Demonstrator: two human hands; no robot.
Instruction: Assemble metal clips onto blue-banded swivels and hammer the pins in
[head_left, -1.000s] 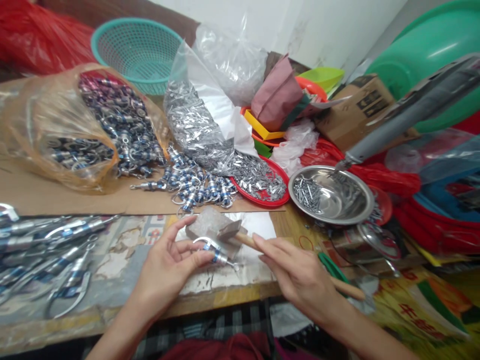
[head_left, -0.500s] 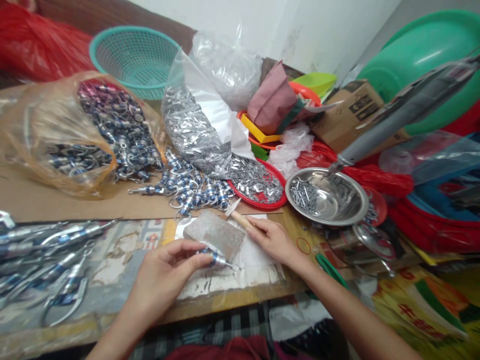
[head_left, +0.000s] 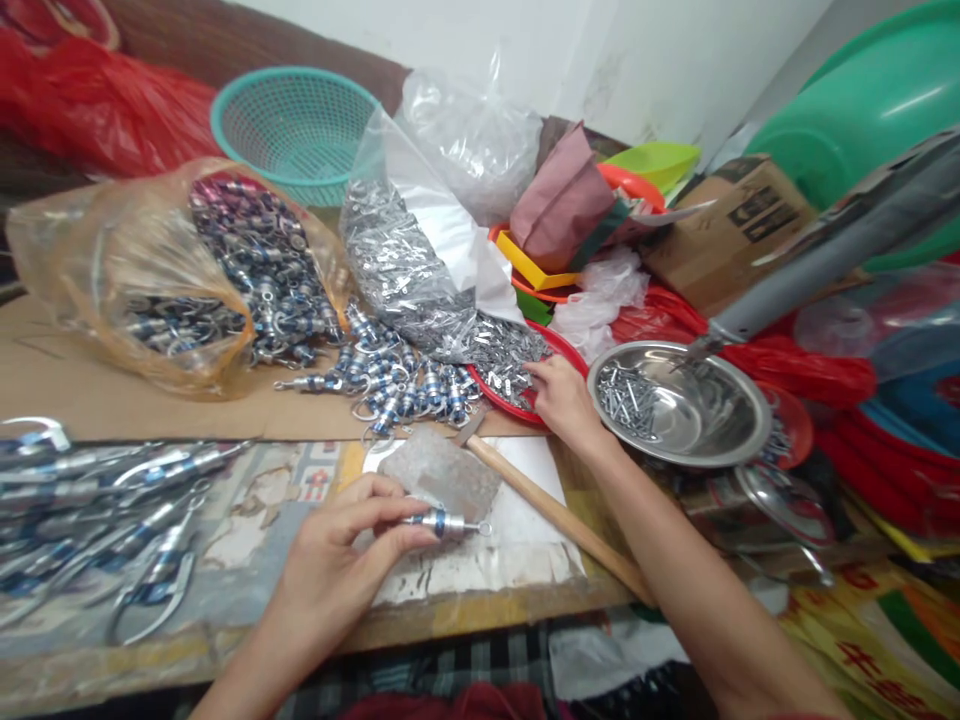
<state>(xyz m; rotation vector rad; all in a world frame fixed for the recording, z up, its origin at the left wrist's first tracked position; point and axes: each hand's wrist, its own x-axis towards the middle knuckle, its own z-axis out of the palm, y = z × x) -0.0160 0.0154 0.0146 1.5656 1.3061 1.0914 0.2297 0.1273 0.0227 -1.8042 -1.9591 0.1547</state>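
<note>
Hook point(head_left: 444, 523) pinched in my left hand point(head_left: 356, 535), near the metal block point(head_left: 442, 470); my right hand point(head_left: 566, 400) is at the red tray point(head_left: 559, 339), grip unclear. Hammer point(head_left: 562, 520) lies loose; I judge this hook unfinished, heap point(head_left: 386, 385) beyond uncertain.

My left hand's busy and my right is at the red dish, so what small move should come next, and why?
Probably pinch one small metal piece: your right hand reaches the red dish, your left hand holds a blue-and-silver fitting, and the hammer lies unheld.
</note>
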